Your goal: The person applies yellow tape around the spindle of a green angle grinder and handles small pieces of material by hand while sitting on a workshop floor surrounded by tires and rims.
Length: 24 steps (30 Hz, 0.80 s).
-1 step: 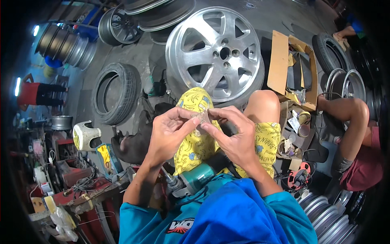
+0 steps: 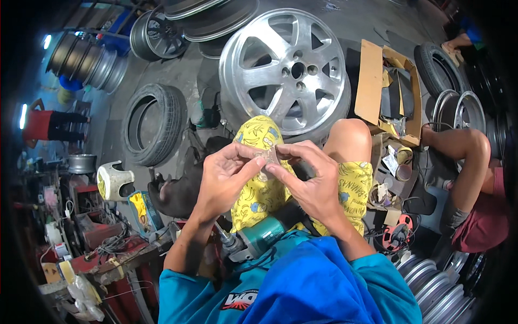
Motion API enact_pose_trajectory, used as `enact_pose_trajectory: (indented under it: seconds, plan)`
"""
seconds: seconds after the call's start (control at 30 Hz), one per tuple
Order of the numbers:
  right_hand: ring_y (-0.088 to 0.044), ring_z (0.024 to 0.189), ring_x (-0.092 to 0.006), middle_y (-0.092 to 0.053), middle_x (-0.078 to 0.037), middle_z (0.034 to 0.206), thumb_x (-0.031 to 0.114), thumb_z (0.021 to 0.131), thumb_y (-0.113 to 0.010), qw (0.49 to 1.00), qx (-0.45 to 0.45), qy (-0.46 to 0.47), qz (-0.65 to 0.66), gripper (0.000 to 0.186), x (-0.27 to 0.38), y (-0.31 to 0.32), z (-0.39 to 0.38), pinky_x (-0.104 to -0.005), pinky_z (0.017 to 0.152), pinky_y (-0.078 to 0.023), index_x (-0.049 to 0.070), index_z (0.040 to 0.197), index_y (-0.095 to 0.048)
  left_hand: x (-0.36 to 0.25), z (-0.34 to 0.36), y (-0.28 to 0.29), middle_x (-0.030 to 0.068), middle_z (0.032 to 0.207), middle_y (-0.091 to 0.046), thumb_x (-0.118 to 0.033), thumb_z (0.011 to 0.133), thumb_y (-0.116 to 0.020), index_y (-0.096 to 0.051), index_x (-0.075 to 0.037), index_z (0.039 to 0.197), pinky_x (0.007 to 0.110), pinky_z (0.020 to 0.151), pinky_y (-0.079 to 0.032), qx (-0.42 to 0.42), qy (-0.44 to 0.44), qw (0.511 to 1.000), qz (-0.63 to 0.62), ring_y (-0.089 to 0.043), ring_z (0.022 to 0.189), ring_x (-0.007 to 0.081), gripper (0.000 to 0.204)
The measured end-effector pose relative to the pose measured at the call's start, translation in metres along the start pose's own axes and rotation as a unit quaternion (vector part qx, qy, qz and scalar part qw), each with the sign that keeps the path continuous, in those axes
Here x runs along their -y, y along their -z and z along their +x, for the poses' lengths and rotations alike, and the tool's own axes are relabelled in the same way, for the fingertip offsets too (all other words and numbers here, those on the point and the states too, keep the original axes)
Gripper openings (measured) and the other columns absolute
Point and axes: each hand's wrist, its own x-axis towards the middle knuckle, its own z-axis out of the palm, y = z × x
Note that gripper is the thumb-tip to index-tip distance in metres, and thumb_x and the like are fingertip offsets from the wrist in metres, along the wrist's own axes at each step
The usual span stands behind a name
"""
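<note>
My left hand (image 2: 229,178) and my right hand (image 2: 307,175) meet over my knee in yellow patterned shorts, both pinching a small, thin, pale piece (image 2: 265,157) between thumbs and fingers. I cannot make out exactly what it is. A teal power tool (image 2: 261,234) with a metal head lies across my lap, below my hands. In front of me a silver alloy wheel (image 2: 261,73) lies face up on a tire.
An open cardboard box (image 2: 369,81) stands right, by another person's bent leg (image 2: 467,146). A tire (image 2: 135,124), white stool (image 2: 113,178) and red bench (image 2: 110,262) are left. Stacked rims (image 2: 434,291) sit lower right. A person in red (image 2: 43,121) stands far left.
</note>
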Motion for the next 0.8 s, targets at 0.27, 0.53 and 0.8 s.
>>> enact_pose_trajectory:
  seconds: [0.27, 0.53, 0.8]
  plan:
    - [-0.075, 0.087, -0.0262, -0.076, -0.015, 0.093, 0.007, 0.090, -0.081, 0.995, 0.052, -0.005, 0.086, 0.016, -0.012, 0.015, 0.000, -0.0367, 0.078, -0.058, -0.004, 0.101, -0.078, -0.010, -0.004, -0.006, 0.0169, 0.117, -0.074, 0.002, 0.099, -0.072, -0.069, 0.012, 0.118, 0.031, 0.097, -0.058, 0.030, 0.005, 0.993, 0.111, -0.071, 0.105, 0.0177, 0.022]
    - [-0.069, 0.082, -0.0340, -0.070, -0.016, 0.091, 0.004, 0.093, -0.075, 0.993, 0.003, 0.093, 0.069, 0.012, -0.021, 0.010, -0.013, -0.0418, 0.072, -0.054, -0.003, 0.103, -0.074, -0.012, -0.016, -0.018, 0.0138, 0.113, -0.069, 0.009, 0.097, -0.068, -0.069, 0.011, 0.108, 0.027, 0.093, -0.054, 0.005, -0.044, 0.983, 0.181, -0.066, 0.103, 0.0152, 0.011]
    - [-0.067, 0.094, -0.0269, -0.067, -0.013, 0.104, 0.011, 0.091, -0.081, 0.996, -0.027, 0.030, 0.085, 0.027, -0.021, 0.010, -0.012, -0.0378, 0.082, -0.054, -0.001, 0.112, -0.070, -0.024, -0.023, 0.001, 0.0155, 0.112, -0.070, 0.011, 0.098, -0.065, -0.069, 0.010, 0.108, 0.029, 0.090, -0.054, 0.003, -0.049, 0.985, 0.167, -0.067, 0.098, 0.0158, 0.011]
